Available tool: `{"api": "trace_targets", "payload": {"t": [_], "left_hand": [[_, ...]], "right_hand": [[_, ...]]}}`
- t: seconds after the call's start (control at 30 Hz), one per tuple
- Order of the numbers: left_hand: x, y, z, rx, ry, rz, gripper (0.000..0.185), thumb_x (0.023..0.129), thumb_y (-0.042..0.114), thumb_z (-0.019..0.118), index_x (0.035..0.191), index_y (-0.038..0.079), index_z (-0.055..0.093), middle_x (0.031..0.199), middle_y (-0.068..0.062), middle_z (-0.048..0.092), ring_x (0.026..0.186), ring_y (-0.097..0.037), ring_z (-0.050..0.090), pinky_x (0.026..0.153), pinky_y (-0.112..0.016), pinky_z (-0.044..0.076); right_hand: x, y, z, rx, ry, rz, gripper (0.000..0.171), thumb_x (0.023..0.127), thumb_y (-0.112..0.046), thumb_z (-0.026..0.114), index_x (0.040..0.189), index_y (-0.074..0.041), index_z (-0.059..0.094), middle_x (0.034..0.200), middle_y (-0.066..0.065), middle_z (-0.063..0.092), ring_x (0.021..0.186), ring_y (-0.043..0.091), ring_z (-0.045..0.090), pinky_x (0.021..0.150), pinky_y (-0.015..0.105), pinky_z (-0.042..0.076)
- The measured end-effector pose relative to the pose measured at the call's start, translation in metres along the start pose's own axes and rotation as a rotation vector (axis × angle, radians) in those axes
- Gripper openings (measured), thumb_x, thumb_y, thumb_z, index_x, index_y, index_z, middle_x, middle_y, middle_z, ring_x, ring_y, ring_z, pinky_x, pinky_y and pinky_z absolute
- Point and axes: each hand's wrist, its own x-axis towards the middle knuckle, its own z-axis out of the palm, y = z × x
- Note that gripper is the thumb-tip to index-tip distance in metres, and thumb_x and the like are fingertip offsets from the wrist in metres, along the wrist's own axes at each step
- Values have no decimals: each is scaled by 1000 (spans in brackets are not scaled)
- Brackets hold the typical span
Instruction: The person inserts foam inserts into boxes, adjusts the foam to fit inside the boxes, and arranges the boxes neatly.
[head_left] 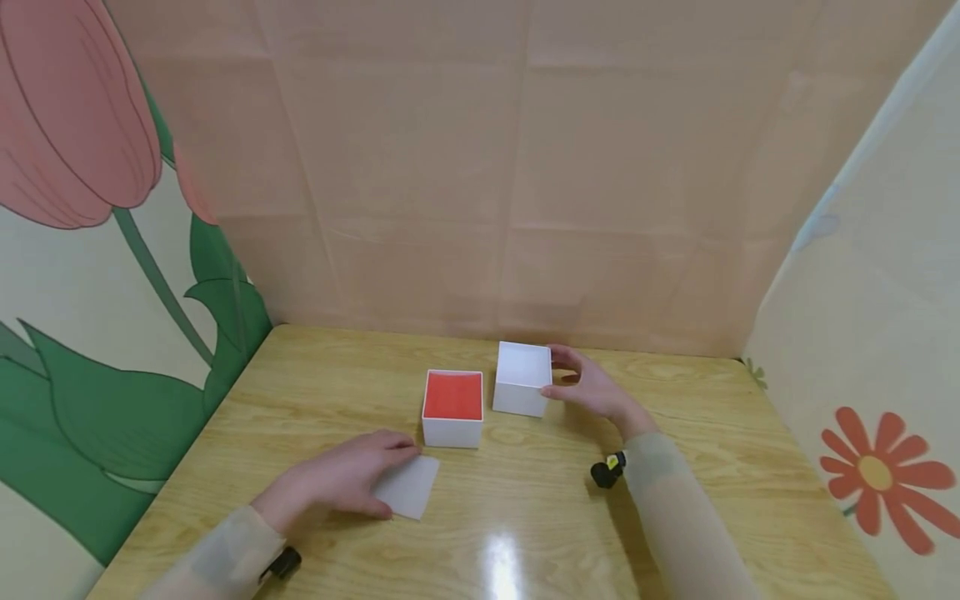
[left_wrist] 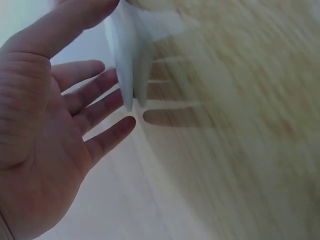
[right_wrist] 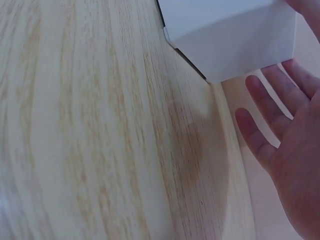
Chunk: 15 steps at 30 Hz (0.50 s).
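Observation:
A thin white square piece (head_left: 408, 487), like a card or a pad of sheets, lies on the table at centre left. My left hand (head_left: 348, 473) spans it from the left, thumb at the near edge and fingers at the far edge. The left wrist view shows its thin edge (left_wrist: 122, 55) between thumb and fingers. Farther back, my right hand (head_left: 592, 387) grips a white square box (head_left: 521, 398) by its right side, thumb in front and fingers behind. In the right wrist view the box (right_wrist: 235, 45) meets those fingertips. Between the hands stands a white box with a red top surface (head_left: 453, 396).
The wood-grain table (head_left: 540, 492) ends at a pinkish cloth wall (head_left: 420, 167) just behind the boxes. Patterned cloths with a tulip (head_left: 71, 108) and a red flower (head_left: 875, 472) flank it. Small black devices are at the left wrist (head_left: 282, 563) and the right wrist.

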Motion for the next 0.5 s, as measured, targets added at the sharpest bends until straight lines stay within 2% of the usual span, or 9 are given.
{"api": "trace_targets", "payload": {"t": [0.23,0.43,0.5], "left_hand": [[2,-1,0,-59,-9,-4,90,81,30,93,158,8,52,146,3,51,124,-13,52,106,-35,52],[1,-2,-4,-74,42,31,92,74,19,92,156,7,53,145,0,49,122,-13,53,102,-34,53],[0,-4,-6,-73,51,24,92,73,18,92,156,8,53,145,0,49,121,-13,54,101,-34,54]], "right_hand": [[-2,-2,1,-9,-12,-31,92,91,-30,89,164,-7,37,160,17,48,146,44,45,118,64,39],[-1,-2,2,7,-3,-32,89,91,-24,89,162,-7,39,159,17,50,144,42,47,118,62,40],[0,-2,2,11,-2,-36,89,91,-23,89,162,-6,39,158,17,50,144,42,48,118,62,41]]}}
